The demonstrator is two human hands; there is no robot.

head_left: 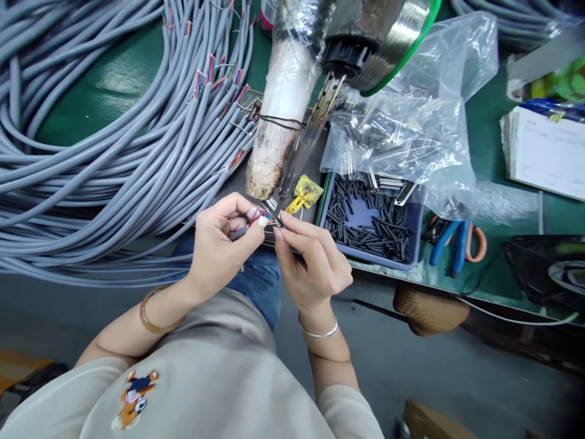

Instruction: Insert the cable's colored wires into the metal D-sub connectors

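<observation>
My left hand (223, 244) pinches the end of a grey cable (238, 233), whose thin coloured wires fan out at a small metal connector (269, 206). Thumb and fingers of my right hand (313, 256) are pressed together at the right side of the same wires; what they grip is too small to make out. Just above the hands, a soldering tool with a slotted metal sleeve (315, 122) points down at the connector. A yellow clip (299, 200) lies right of the connector, by the table edge.
Bundled grey cables (137, 177) cover the left. A wrapped nozzle (278, 116) and solder spool (402, 42) stand above. Right are a tray of black tubes (414, 238), a plastic bag of connectors (402, 134), blue-handled pliers (460, 247) and a paper stack (546, 149).
</observation>
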